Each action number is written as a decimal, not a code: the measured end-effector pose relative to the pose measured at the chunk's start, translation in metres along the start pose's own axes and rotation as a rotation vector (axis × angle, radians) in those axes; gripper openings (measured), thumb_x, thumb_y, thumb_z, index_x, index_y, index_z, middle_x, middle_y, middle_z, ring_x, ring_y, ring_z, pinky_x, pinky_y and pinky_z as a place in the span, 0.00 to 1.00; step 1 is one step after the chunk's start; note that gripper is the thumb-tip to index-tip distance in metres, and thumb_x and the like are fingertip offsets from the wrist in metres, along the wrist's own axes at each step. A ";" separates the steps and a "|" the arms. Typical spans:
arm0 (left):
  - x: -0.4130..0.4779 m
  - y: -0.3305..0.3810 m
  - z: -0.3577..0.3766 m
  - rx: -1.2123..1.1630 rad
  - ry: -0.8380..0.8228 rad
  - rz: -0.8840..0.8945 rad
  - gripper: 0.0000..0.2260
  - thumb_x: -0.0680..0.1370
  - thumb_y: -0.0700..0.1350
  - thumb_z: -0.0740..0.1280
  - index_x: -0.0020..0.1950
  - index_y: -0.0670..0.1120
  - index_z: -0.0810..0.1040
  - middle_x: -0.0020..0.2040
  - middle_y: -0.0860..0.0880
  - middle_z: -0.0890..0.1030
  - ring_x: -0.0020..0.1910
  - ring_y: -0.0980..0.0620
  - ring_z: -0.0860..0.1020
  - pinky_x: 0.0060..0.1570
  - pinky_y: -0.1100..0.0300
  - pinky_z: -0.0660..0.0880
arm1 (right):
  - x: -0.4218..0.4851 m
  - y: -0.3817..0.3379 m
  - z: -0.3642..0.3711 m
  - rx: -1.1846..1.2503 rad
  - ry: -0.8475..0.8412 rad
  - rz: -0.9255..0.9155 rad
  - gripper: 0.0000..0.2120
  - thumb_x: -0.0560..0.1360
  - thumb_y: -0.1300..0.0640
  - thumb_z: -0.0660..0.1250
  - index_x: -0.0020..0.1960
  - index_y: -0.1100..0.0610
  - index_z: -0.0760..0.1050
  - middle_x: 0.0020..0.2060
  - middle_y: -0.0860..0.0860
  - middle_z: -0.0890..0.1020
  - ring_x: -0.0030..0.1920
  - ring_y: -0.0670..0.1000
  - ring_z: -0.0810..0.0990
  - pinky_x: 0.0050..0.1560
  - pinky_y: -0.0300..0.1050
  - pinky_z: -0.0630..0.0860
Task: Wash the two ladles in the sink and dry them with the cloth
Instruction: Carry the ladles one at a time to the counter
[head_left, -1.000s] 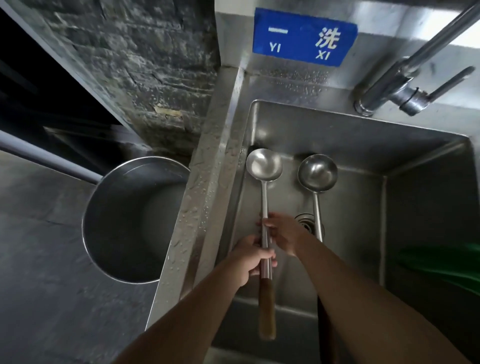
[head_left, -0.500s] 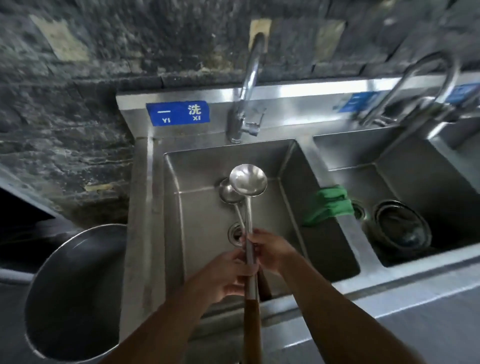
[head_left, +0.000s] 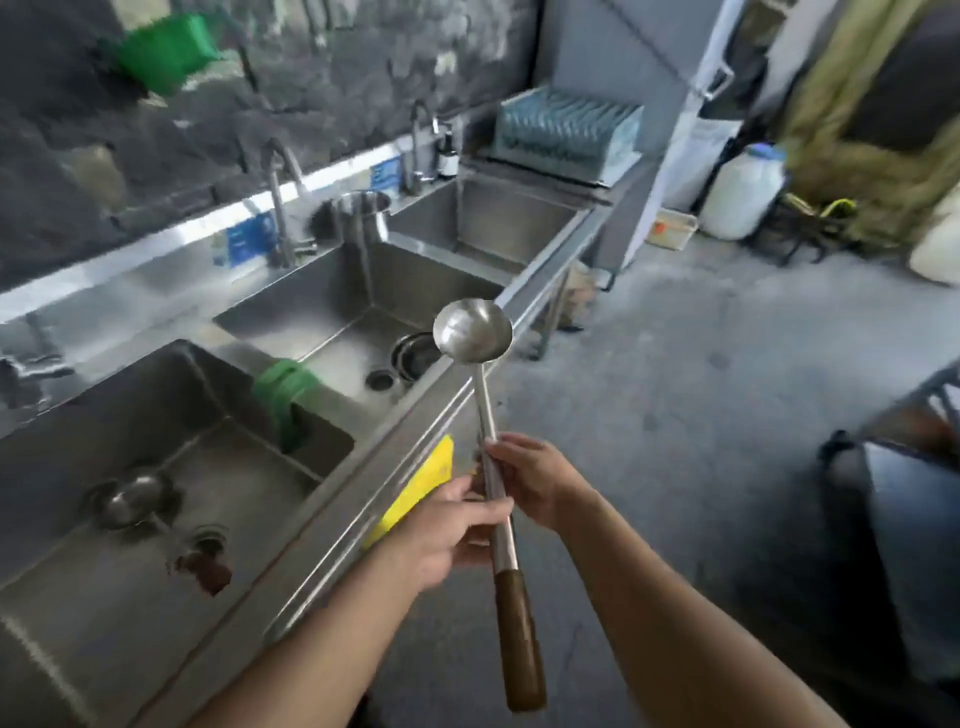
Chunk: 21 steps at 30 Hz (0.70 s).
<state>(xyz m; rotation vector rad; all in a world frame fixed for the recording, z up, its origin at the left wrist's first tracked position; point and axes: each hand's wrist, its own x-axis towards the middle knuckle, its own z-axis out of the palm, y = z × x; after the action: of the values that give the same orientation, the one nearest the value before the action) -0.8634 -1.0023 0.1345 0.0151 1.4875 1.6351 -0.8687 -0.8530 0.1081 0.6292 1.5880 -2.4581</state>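
Note:
I hold a steel ladle (head_left: 474, 332) with a brown wooden handle upright, out in front of the sink counter and over the floor. My left hand (head_left: 447, 530) grips its metal shaft from the left. My right hand (head_left: 530, 480) grips the shaft just above, from the right. A second ladle (head_left: 130, 501) lies in the left sink basin (head_left: 62, 597), its bowl near the drain. A green cloth (head_left: 280, 387) hangs over the divider between the left and middle basins.
A yellow object (head_left: 415, 491) lies on the counter's front edge by my left hand. The middle basin (head_left: 332, 312) holds a round bowl (head_left: 413, 353); a steel pot (head_left: 363, 213) and taps stand behind. A rack (head_left: 563, 130), a white jug (head_left: 743, 192) and a seated person (head_left: 904, 509) are to the right.
The ladle has come up out of the left basin and swung right, past the counter edge. My view has turned right along the sinks. Both hands keep their grip on the shaft.

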 end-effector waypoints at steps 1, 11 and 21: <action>0.007 0.000 0.026 0.025 -0.039 -0.006 0.07 0.76 0.38 0.70 0.48 0.48 0.75 0.36 0.49 0.76 0.31 0.52 0.76 0.32 0.59 0.75 | -0.017 -0.007 -0.026 0.017 0.055 -0.032 0.07 0.77 0.62 0.66 0.52 0.65 0.75 0.35 0.57 0.76 0.34 0.53 0.76 0.40 0.48 0.76; 0.043 -0.028 0.284 0.391 -0.525 -0.076 0.07 0.76 0.37 0.69 0.51 0.46 0.75 0.35 0.50 0.76 0.29 0.55 0.77 0.26 0.62 0.74 | -0.207 -0.039 -0.244 0.305 0.571 -0.336 0.07 0.79 0.60 0.65 0.47 0.63 0.77 0.33 0.55 0.76 0.32 0.52 0.76 0.43 0.51 0.76; 0.100 -0.066 0.506 0.627 -0.924 -0.198 0.06 0.76 0.39 0.70 0.50 0.45 0.74 0.37 0.49 0.77 0.35 0.53 0.77 0.35 0.56 0.77 | -0.341 -0.057 -0.411 0.467 1.002 -0.478 0.08 0.79 0.62 0.64 0.54 0.65 0.78 0.39 0.57 0.81 0.38 0.52 0.80 0.42 0.47 0.80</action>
<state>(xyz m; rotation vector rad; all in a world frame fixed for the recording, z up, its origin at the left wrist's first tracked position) -0.6075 -0.5513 0.1682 0.8268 1.1295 0.7443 -0.4715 -0.4941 0.1545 2.0111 1.4921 -3.1261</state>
